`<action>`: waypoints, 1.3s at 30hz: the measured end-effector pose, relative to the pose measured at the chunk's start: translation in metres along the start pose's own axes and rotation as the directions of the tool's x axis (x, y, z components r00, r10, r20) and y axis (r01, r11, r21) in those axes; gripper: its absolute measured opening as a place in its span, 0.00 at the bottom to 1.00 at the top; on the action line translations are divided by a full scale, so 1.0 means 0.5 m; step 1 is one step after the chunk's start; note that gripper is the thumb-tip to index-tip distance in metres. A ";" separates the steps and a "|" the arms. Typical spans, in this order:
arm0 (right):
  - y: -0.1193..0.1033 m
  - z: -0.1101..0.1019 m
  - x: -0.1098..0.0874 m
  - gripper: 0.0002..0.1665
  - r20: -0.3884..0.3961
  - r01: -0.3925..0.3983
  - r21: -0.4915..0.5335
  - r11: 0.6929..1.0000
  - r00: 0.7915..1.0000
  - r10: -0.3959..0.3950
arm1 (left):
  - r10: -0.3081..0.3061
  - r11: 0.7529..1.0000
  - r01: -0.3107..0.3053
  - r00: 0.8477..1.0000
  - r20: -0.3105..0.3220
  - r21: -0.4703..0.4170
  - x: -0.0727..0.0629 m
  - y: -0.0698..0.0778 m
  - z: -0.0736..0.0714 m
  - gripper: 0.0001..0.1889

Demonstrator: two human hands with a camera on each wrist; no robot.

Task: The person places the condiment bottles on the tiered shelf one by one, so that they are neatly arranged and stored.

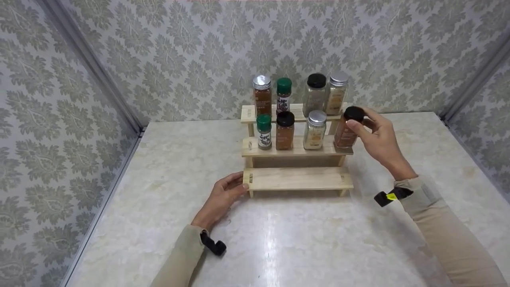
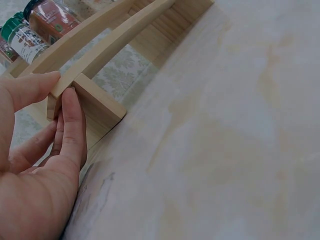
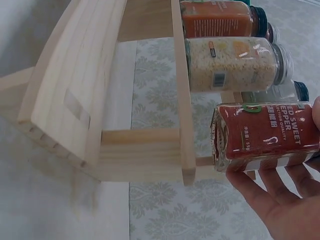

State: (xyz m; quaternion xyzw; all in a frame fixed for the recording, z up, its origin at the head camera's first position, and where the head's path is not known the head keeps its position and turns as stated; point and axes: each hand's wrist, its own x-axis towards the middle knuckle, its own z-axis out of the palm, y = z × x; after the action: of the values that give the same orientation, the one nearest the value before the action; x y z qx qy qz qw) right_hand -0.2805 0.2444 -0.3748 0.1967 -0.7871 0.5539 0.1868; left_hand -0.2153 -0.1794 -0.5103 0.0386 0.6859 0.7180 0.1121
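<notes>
My right hand [image 1: 379, 137] grips a black-lidded jar of red sweet pepper [image 3: 270, 132] with thumb and fingers around its upper part. The jar is upright, its base close over the right end of the middle step of a wooden three-step rack [image 1: 297, 179]. My left hand [image 1: 227, 195] pinches the left end of the lowest step between thumb and fingers, as the left wrist view shows. Left of the held jar on the middle step stand a silver-lidded jar [image 1: 315, 133], a black-lidded jar with orange-brown contents [image 1: 285, 137] and a small green-lidded bottle [image 1: 264, 138].
On the top step stand a silver-lidded brown jar [image 1: 263, 99], a green-lidded bottle [image 1: 283, 99], a black-lidded jar [image 1: 314, 99] and another silver-lidded jar [image 1: 336, 97]. The rack rests on a marbled table [image 1: 179, 159] before a patterned wall [image 1: 223, 48].
</notes>
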 end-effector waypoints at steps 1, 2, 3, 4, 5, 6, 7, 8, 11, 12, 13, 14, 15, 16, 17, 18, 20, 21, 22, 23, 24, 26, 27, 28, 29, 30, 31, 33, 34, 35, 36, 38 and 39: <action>0.001 0.004 0.001 0.22 0.001 0.004 0.007 1.000 1.000 -0.004 | -0.002 1.000 0.002 1.000 -0.001 -0.002 0.001 0.000 0.000 0.32; 0.002 0.007 0.002 0.22 0.002 0.007 0.012 1.000 1.000 -0.007 | -0.004 1.000 0.004 1.000 -0.003 -0.002 0.001 0.000 0.001 0.32; 0.004 0.011 0.002 0.21 0.002 0.007 0.019 1.000 1.000 -0.007 | -0.007 1.000 0.007 1.000 -0.004 -0.002 0.002 0.000 0.002 0.32; 0.005 0.014 0.003 0.21 0.001 0.007 0.025 1.000 1.000 -0.007 | -0.008 1.000 0.008 1.000 -0.004 -0.004 0.002 0.000 0.002 0.32; 0.007 0.017 0.003 0.21 0.000 0.006 0.029 1.000 1.000 -0.006 | -0.010 1.000 0.010 1.000 -0.005 -0.006 0.003 -0.001 0.003 0.32; 0.008 0.020 0.003 0.21 -0.001 0.007 0.033 0.999 1.000 -0.007 | -0.010 1.000 0.010 1.000 -0.004 -0.004 0.003 -0.001 0.005 0.32; 0.010 0.023 0.002 0.21 -0.002 0.006 0.037 0.999 1.000 -0.006 | -0.010 1.000 0.010 1.000 -0.004 -0.005 0.003 -0.001 0.006 0.32; 0.011 0.025 0.002 0.21 -0.002 0.006 0.037 0.999 1.000 -0.006 | -0.009 1.000 0.009 1.000 -0.005 -0.003 0.003 -0.001 0.007 0.32; 0.014 0.030 0.001 0.22 0.000 0.004 0.056 0.998 1.000 -0.004 | -0.004 1.000 0.004 1.000 -0.004 0.003 0.003 -0.001 0.008 0.32; 0.015 0.032 0.001 0.22 0.001 0.003 0.063 0.998 1.000 -0.003 | -0.003 1.000 0.003 1.000 -0.003 0.002 0.002 -0.001 0.008 0.32; 0.016 0.033 0.000 0.22 0.001 0.000 0.070 0.998 1.000 0.000 | -0.001 1.000 0.001 1.000 -0.002 0.004 0.002 -0.002 0.008 0.32; 0.016 0.034 0.000 0.23 0.001 -0.001 0.077 0.997 1.000 0.001 | 0.001 1.000 -0.001 1.000 -0.001 0.003 0.001 -0.001 0.008 0.32; 0.017 0.035 0.000 0.23 0.001 -0.002 0.085 0.996 1.000 0.002 | 0.004 1.000 -0.004 1.000 -0.002 0.002 0.000 -0.001 0.008 0.32; 0.018 0.035 0.001 0.23 0.003 -0.002 0.092 0.996 1.000 0.002 | 0.006 1.000 -0.006 1.000 -0.002 0.001 0.000 0.000 0.008 0.32; 0.019 0.036 0.001 0.23 0.002 -0.002 0.091 0.996 1.000 0.002 | 0.006 1.000 -0.006 1.000 -0.002 0.001 -0.001 0.000 0.008 0.32; 0.020 0.036 0.002 0.23 0.002 -0.002 0.090 0.996 1.000 0.002 | 0.007 1.000 -0.007 1.000 -0.003 0.000 -0.001 0.000 0.008 0.32; 0.021 0.037 0.003 0.24 0.004 -0.001 0.087 0.996 1.000 0.000 | 0.008 1.000 -0.008 1.000 -0.006 -0.002 -0.001 0.000 0.007 0.32; 0.021 0.037 0.003 0.24 0.004 0.001 0.085 0.996 1.000 -0.002 | 0.009 1.000 -0.009 1.000 -0.006 0.000 0.000 -0.001 0.007 0.32; 0.022 0.038 0.004 0.24 0.003 0.004 0.086 0.996 1.000 -0.004 | 0.009 1.000 -0.009 1.000 -0.005 0.002 0.000 -0.001 0.006 0.32; 0.022 0.040 0.004 0.23 0.002 0.007 0.085 0.996 1.000 -0.008 | 0.008 1.000 -0.008 1.000 -0.005 0.002 0.001 -0.001 0.006 0.32; 0.023 0.040 0.004 0.23 0.001 0.012 0.082 0.997 1.000 -0.012 | 0.009 1.000 -0.009 1.000 -0.007 0.003 0.001 -0.002 0.005 0.31; 0.023 0.043 0.004 0.23 0.000 0.018 0.084 0.996 1.000 -0.018 | 0.010 1.000 -0.010 1.000 -0.009 0.007 0.002 -0.002 0.005 0.31; 0.023 0.044 0.004 0.22 -0.002 0.020 0.086 0.996 1.000 -0.020 | 0.012 1.000 -0.012 1.000 -0.008 0.011 0.002 -0.003 0.005 0.31; 0.023 0.045 0.004 0.22 -0.003 0.021 0.087 0.996 1.000 -0.020 | 0.010 1.000 -0.010 1.000 -0.010 0.011 0.003 -0.003 0.006 0.31; 0.023 0.045 0.004 0.22 -0.004 0.022 0.083 0.996 1.000 -0.021 | 0.007 1.000 -0.007 1.000 -0.011 0.012 0.003 -0.003 0.006 0.31; 0.023 0.045 0.003 0.23 -0.004 0.020 0.079 0.997 1.000 -0.020 | 0.006 1.000 -0.006 1.000 -0.012 0.012 0.004 -0.003 0.006 0.31; 0.022 0.045 0.003 0.23 -0.004 0.015 0.083 0.996 1.000 -0.014 | 0.004 1.000 -0.004 1.000 -0.012 0.012 0.005 -0.004 0.007 0.31; 0.020 0.044 0.003 0.23 -0.006 0.003 0.085 0.996 1.000 -0.002 | 0.000 1.000 0.000 1.000 -0.011 0.009 0.007 -0.004 0.007 0.31; 0.019 0.043 0.003 0.23 -0.004 -0.008 0.083 0.997 1.000 0.008 | -0.003 1.000 0.003 1.000 -0.012 0.003 0.009 -0.004 0.008 0.31; 0.019 0.041 0.003 0.24 0.000 -0.018 0.078 0.997 1.000 0.018 | -0.001 1.000 0.001 1.000 -0.011 0.003 0.010 -0.004 0.008 0.31; 0.018 0.039 0.002 0.24 0.006 -0.030 0.075 0.997 1.000 0.029 | 0.001 1.000 -0.001 1.000 -0.010 0.000 0.011 -0.004 0.008 0.31; 0.016 0.035 0.001 0.25 0.016 -0.049 0.069 0.996 0.999 0.048 | 0.006 1.000 -0.006 1.000 -0.005 -0.002 0.012 -0.004 0.007 0.32; 0.014 0.032 0.000 0.25 0.022 -0.056 0.058 0.997 0.998 0.054 | 0.007 1.000 -0.007 1.000 -0.002 -0.005 0.012 -0.004 0.006 0.32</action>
State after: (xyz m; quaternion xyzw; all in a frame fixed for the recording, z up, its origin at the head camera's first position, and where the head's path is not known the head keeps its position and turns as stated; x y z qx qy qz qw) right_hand -0.2855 0.2314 -0.3855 0.1861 -0.7777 0.5794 0.1574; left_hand -0.2200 -0.1750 -0.5125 0.0400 0.6840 0.7202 0.1089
